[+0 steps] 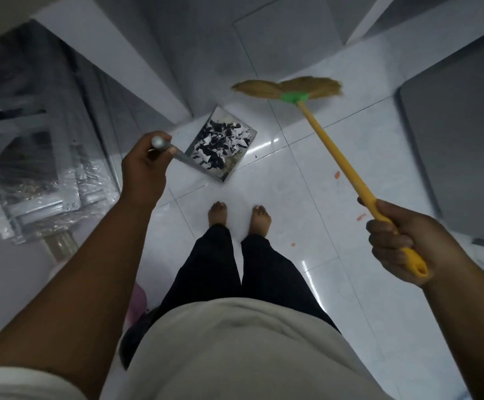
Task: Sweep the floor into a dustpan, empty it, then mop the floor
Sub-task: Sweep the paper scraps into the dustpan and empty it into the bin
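Gripping the tubular grey metal handle of the dustpan (220,145), the left hand (145,163) has all its fingers wrapped tight, thumb laid along the tube. The right hand (399,241) is closed in a fist round the smooth yellow pole of the broom (336,151), just short of its hollow end. The dustpan is a shallow rectangular metal tray at 11 o'clock from the bare feet (218,213); its handle slants back toward 8 o'clock and its open edge faces 1 o'clock. It is heaped with torn black and white paper scraps (220,140); whether it rests on the tiles I cannot tell. The broom's long axis runs from the right hand at 4 o'clock up to 12 o'clock, ending in a green plastic collar and a flat fan of straw-coloured bristles spread sideways. Underfoot lies a glossy white tiled floor (307,174) with a few orange flecks (337,174) at 3 o'clock. Plastic-wrapped metal frames (33,168) lie at 9 o'clock
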### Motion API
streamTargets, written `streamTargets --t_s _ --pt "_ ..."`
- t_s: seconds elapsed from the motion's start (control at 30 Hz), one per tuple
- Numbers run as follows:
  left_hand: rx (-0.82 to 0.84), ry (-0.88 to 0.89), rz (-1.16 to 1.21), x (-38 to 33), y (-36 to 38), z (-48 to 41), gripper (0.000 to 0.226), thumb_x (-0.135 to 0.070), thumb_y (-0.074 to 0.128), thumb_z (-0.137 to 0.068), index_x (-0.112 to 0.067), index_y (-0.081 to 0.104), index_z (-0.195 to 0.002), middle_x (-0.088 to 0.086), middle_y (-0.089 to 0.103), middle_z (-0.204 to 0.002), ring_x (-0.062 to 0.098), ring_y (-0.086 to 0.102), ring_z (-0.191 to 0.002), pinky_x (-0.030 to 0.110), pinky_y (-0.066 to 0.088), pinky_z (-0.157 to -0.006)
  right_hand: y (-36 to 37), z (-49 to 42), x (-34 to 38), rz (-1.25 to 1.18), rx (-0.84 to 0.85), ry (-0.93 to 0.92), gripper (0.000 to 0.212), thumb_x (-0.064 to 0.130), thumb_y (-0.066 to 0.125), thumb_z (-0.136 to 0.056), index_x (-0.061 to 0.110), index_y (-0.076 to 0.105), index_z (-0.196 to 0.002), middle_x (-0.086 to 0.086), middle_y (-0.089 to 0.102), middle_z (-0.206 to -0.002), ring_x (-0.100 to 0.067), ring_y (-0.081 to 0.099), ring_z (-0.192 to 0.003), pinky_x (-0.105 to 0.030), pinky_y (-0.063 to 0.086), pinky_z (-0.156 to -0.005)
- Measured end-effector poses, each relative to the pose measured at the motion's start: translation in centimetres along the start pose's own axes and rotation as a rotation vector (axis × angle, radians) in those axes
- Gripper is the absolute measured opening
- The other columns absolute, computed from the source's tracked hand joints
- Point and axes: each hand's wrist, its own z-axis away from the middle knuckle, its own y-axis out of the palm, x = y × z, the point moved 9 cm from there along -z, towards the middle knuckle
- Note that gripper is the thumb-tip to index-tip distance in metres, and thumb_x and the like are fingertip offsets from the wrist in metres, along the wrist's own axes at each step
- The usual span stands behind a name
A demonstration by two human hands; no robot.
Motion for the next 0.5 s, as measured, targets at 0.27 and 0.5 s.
streamTargets --t_s 0.27,0.5 --pt "0.021 0.018 -0.044 4.6 -2.5 5.1 0.02 -0.001 0.066 -0.092 -0.009 0.063 -0.11 0.0 0.063 -0.104 0.003 0.059 -0.094 0.025 0.049 -0.09 -3.1 -4.4 -2.9 -0.025 -0.107 -0.037 0.015 0.028 0.038 -0.102 0.022 0.052 -0.098 0.007 0.036 -0.051 -0.002 0.03 -0.03 -0.013 0.024 -0.028" --pt "0.065 0.036 -0.056 9.4 -3.1 8.3 0.021 -0.003 0.068 -0.09 -0.019 0.065 -0.103 -0.002 0.065 -0.105 0.01 0.06 -0.098 0.03 0.051 -0.093 -4.6 -3.8 -13.5 0.056 -0.203 0.033 0.006 0.025 0.04 -0.101 0.019 0.04 -0.104 0.003 0.037 -0.051 -0.006 0.031 -0.031 -0.016 0.025 -0.028"
